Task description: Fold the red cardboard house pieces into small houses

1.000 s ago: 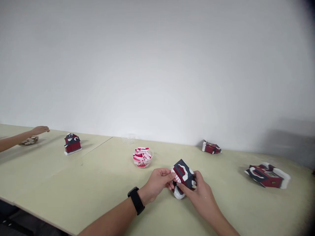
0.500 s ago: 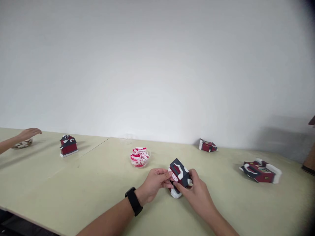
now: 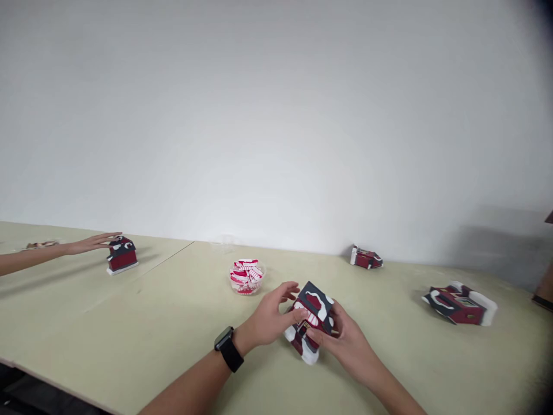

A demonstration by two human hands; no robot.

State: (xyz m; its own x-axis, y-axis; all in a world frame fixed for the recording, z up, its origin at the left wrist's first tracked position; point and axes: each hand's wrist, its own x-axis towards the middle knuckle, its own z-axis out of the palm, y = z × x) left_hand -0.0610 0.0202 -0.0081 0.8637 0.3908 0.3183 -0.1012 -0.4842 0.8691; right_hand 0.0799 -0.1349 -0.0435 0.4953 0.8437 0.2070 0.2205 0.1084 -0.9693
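One model house (image 3: 320,324), centre-right, in both hands just above or against the surface (image 3: 185,323) (contact cannot be told), is leaning over with its dark roof uppermost. The right hand (image 3: 329,324) is closing around its right side, thumb on the front, apparently steadying it at this tilt so that the front is facing the wearer. The left hand (image 3: 297,301), partly open, is laying its thumb on a striped piece (image 3: 311,319) under the roof edge; its fingers are standing clear, so it seems to be pressing rather than gripping. One tub (image 3: 265,271) of striped pieces (image 3: 247,276) is sitting beyond the left hand, presumably to be within easy reach. Three similar items: a house near the wall (image 3: 366,257) is lying on its side, a house at right (image 3: 460,305) is lying tipped over, and a house at left (image 3: 122,259) is standing upright, a co-worker's hand (image 3: 93,242) overlapping its roof. Materials: the houses are showing matt dark-red walls, charcoal gabled roofs and rounded white trim resembling snow, probably painted resin or wood; the pieces are flat, white with red-pink bands; the tub is clear, round and evidently thin plastic.
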